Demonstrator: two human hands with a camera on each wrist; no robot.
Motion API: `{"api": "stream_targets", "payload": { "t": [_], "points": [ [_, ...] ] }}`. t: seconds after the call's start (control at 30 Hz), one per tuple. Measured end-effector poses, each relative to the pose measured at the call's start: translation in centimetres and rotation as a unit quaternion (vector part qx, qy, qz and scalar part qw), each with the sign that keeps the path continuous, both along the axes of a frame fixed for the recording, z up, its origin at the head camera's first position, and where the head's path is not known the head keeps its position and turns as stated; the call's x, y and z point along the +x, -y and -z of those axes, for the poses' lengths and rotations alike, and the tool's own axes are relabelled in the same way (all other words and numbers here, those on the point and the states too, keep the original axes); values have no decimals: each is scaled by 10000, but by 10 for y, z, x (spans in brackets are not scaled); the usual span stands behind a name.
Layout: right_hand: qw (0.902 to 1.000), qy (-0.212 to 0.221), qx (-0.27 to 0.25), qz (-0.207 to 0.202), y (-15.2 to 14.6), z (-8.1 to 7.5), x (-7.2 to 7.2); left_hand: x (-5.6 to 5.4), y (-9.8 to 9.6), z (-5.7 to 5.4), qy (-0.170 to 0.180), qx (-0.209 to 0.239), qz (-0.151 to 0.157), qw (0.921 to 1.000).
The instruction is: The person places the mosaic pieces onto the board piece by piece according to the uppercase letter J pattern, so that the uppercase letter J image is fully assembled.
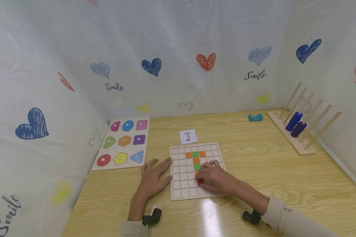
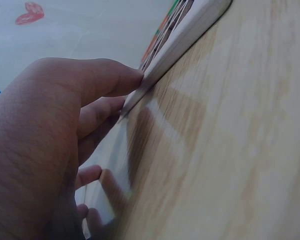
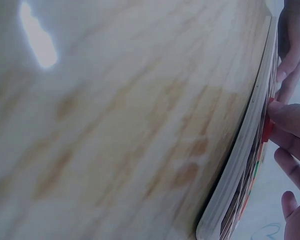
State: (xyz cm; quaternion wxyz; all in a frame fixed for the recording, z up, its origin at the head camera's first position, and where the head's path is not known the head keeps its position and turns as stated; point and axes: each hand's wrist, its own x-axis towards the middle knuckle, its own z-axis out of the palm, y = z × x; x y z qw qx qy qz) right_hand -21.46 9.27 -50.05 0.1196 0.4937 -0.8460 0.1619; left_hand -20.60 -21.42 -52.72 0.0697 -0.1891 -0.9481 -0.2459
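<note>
A wooden grid board (image 1: pixel 178 194) lies on the table. Its upper cells hold a row of orange, green (image 1: pixel 195 154) and orange tiles, with more orange and green tiles running down from the middle. At the lower end of that column my right hand (image 1: pixel 216 177) pinches a red tile (image 1: pixel 200 182) between thumb and finger; the tile also shows in the right wrist view (image 3: pixel 268 125). My left hand (image 1: pixel 153 179) touches the board's left edge with fingertips and thumb, fingers fairly straight. A small card (image 1: pixel 188 136) with a coloured J-shaped pattern lies just behind the board.
A shape puzzle board (image 1: pixel 120 131) with several knobbed pieces lies at the left. On the right stands a wooden peg rack (image 1: pixel 307 149) with blue and purple pieces on its pegs. A teal notched piece (image 1: pixel 255 117) sits near the back. Printed curtains enclose the table.
</note>
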Motion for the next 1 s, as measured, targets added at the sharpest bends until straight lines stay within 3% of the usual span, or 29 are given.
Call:
{"api": "stream_targets", "payload": {
  "t": [0.43, 0.77, 1.0],
  "points": [
    [9998, 150, -67, -83, 0, -2, 1, -1, -4, -2, 9, 51, 22, 10000],
    [9989, 345, -214, 242, -11, -12, 2, -2, -3, -1, 3, -50, 1, 10000],
    [9987, 220, -267, 362, -26, -11, 4, -1, -2, -1, 31, -58, -26, 10000]
  ]
}}
